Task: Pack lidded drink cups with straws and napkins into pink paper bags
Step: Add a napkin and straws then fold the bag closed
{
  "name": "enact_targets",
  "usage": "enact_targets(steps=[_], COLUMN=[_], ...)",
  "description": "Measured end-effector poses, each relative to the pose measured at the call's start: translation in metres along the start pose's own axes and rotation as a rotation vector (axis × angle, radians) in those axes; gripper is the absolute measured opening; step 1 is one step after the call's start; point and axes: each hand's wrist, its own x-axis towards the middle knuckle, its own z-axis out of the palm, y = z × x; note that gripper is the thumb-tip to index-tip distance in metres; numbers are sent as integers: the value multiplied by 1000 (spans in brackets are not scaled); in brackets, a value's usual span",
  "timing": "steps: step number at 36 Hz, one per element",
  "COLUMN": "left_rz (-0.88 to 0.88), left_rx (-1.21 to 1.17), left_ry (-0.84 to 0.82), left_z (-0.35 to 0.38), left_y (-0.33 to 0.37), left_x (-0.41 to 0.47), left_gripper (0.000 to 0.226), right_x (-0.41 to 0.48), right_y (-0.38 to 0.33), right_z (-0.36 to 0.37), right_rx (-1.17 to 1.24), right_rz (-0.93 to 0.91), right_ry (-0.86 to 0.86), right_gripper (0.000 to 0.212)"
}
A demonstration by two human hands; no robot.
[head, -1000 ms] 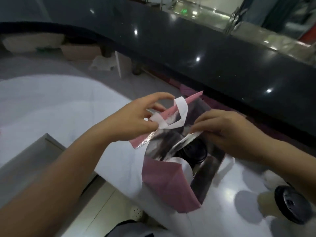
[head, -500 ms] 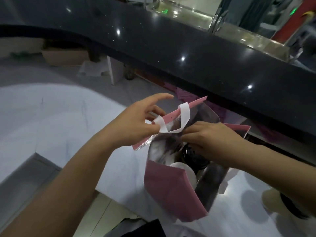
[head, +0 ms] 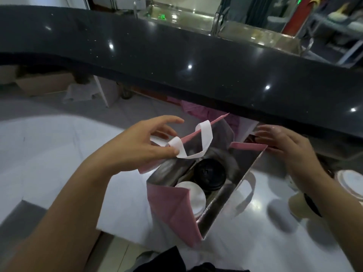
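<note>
- The left hand (head: 137,148), at 9 o'clock of the bag, pinches the looped white ribbon handle (head: 206,134) and the bag rim beneath it between thumb and curled fingers. The index finger stretches out free above.
- The pink paper bag (head: 170,209), silver-lined, stands open on the pale glossy bench (head: 49,144), and this pinch tugs its mouth toward 9 o'clock.
- Inside it, a white-lidded cup (head: 193,197) stands upright, with a black-lidded cup (head: 210,173) just beside it at 1 o'clock. I cannot make out a straw or napkin for certain.
- The right hand (head: 284,148), at 2 o'clock of the bag, reaches past the bag's far rim under the black speckled counter (head: 176,55). Its fingers are spread and fairly straight and hold nothing I can see. What they touch is hidden.
- A beige cup with a black lid (head: 298,205) stands unpacked at 4 o'clock, partly behind the right forearm.
- Risk, as I judge it: only one hand steadies the bag, and by one handle. A harder pull could tilt the bag, knock the cups together, or tear the handle from the paper.
- The right forearm passes close to the beige cup, so drawing it back carelessly could topple that cup.
- No brand, label or lettering is legible anywhere.
</note>
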Motion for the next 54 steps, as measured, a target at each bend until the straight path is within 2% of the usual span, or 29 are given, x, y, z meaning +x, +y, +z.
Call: enact_targets(steps=[3, 5, 6, 8, 10, 12, 16, 18, 21, 24, 29, 32, 37, 41, 48, 52, 54], left_rz=[-1, 35, 58, 69, 57, 17, -93, -164, -241, -250, -292, -377, -450, -476, -475, -470, -436], left_rx=[-41, -129, -177, -253, -309, -355, -413, -527, -669, -746, -644, -581, -602, -663, -655, -637, -607], left_ry=[68, 182, 268, 452, 590, 650, 580, 519, 452, 352, 242, 239, 318, 358, 346, 374, 375], left_z=[9, 19, 24, 37, 51, 65, 99, 120, 156, 189, 226, 238, 253, 264, 285, 282, 275], left_y=[-1, 0, 0, -1, -5, -14, -41, -53, -69, -80, -73, -59, -38, -32, -32, -28, -20], left_x=[-18, -33, -40, -53, -65, -77, -99, -109, -124, -135, -134, -131, -133, -150, -187, -199, -202], left_gripper=[53, 52, 48, 40, 37, 46, 97, 112, 115, 118, 132, 130, 99, 103, 88, 101, 94], right_x=[-2, -4, -5, -5, -1, 6, 13, 12, 5, -1, -20, -38, -71, -101, -141, -152, -153], right_y=[37, 53, 57, 63, 70, 75, 84, 86, 86, 88, 91, 96, 109, 120, 143, 140, 135], right_z=[4, 9, 12, 18, 21, 24, 26, 27, 27, 26, 17, 11, -3, -20, -45, -58, -66], right_rx=[268, 376, 402, 445, 482, 509, 487, 476, 434, 416, 363, 344, 337, 354, 373, 437, 489], right_rz=[235, 300, 311, 337, 357, 362, 375, 386, 387, 393, 436, 444, 397, 371, 369, 337, 274], right_ry=[-6, -29, -65, -116, -137, -157, -236, -263, -321, -353, -409, -446, -460, -445, -427, -485, -553], right_gripper=[58, 72, 73, 57, 55, 50, 59, 63, 56, 57, 60, 54, 46, 43, 37, 42, 40])
